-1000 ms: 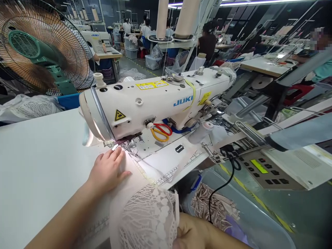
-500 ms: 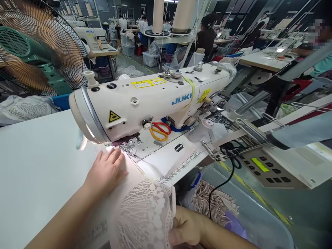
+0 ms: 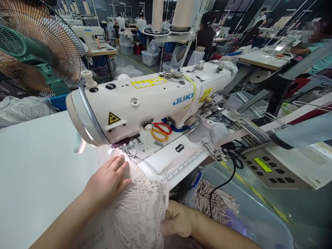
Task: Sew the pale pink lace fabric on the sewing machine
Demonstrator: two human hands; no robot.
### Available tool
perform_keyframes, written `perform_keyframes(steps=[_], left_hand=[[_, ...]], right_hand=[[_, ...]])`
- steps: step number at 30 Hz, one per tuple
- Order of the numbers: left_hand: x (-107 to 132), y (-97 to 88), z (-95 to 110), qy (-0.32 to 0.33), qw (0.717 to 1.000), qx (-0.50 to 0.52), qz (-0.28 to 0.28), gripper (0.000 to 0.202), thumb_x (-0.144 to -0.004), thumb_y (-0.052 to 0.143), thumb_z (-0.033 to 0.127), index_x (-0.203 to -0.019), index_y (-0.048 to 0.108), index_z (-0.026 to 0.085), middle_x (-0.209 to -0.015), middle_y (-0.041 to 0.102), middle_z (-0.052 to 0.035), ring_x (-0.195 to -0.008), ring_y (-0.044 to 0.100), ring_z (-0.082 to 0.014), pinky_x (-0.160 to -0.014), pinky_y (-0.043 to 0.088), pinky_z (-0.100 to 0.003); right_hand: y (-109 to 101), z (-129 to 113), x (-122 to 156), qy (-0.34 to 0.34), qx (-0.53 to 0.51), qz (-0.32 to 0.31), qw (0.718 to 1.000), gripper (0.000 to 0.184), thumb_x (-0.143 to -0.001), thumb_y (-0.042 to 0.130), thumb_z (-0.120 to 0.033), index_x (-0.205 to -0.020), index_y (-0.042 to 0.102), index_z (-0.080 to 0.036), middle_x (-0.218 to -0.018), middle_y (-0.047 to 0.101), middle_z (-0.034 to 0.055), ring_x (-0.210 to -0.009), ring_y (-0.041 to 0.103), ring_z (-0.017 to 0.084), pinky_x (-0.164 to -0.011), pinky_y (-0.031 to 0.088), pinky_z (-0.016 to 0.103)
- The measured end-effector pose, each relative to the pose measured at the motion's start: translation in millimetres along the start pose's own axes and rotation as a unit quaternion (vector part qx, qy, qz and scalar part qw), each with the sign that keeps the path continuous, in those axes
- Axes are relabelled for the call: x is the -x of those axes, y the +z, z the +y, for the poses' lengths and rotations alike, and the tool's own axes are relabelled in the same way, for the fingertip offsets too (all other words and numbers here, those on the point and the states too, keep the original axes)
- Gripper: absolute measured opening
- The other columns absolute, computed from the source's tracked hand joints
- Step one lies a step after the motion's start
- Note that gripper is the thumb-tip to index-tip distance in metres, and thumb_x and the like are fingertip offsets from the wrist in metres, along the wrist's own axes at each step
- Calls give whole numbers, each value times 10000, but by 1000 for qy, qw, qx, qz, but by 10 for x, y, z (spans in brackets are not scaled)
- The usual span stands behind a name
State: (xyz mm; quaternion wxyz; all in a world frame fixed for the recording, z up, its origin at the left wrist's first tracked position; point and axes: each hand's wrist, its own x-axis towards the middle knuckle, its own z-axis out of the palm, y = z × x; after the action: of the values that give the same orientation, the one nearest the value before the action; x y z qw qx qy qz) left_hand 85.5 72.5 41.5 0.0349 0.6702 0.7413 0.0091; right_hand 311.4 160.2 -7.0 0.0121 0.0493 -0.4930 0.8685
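Note:
A pale lace garment piece (image 3: 140,211) lies on the white table (image 3: 38,162) in front of the needle of a white JUKI sewing machine (image 3: 145,100). My left hand (image 3: 107,183) rests flat on the lace with its fingers stretched toward the presser foot (image 3: 127,149). My right hand (image 3: 176,221) pinches the near right edge of the lace at the table's edge. The needle itself is hidden under the machine head.
Red and yellow scissors (image 3: 160,131) lie under the machine arm. A control panel (image 3: 267,169) is at right. A clear bin of fabric (image 3: 220,207) stands below the table. A large fan (image 3: 33,48) is at back left. Other people work at machines farther back.
The lace has drawn back toward me, and both hands have shifted slightly nearer with it. The view has tilted a little lower and left.

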Motion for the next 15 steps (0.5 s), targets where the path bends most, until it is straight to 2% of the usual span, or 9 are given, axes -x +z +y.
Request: perform_keyframes(steps=[6, 11, 15], left_hand=[[-38, -36, -14, -5, 999, -10, -37, 596, -871, 354, 542, -1249, 529, 115, -1354, 464, -154, -1251, 420, -315, -989, 433, -446], [-60, -40, -66, 9, 1000, 1, -21, 619, -876, 294, 573, -1218, 558, 130, -1327, 495, -152, -1225, 447, -307, -960, 453, -440], [-80, -56, -99, 7, 1000, 16, -15, 632, -874, 263, 596, -1200, 575, 153, -1313, 510, -147, -1210, 462, -301, -958, 451, -442]], right_hand=[[28, -5, -100, 7, -16, 14, 1000, 547, -760, 577, -595, -873, 673, -69, -817, 676, 117, -876, 640, 196, -829, 484, 310], [58, -37, -232, -17, -12, 30, 999, 564, -755, 568, -615, -874, 674, -74, -772, 675, 101, -830, 642, 183, -810, 486, 300], [42, -17, -300, -16, 0, 39, 999, 555, -766, 553, -617, -824, 671, -78, -721, 664, 86, -767, 638, 158, -721, 487, 246]])
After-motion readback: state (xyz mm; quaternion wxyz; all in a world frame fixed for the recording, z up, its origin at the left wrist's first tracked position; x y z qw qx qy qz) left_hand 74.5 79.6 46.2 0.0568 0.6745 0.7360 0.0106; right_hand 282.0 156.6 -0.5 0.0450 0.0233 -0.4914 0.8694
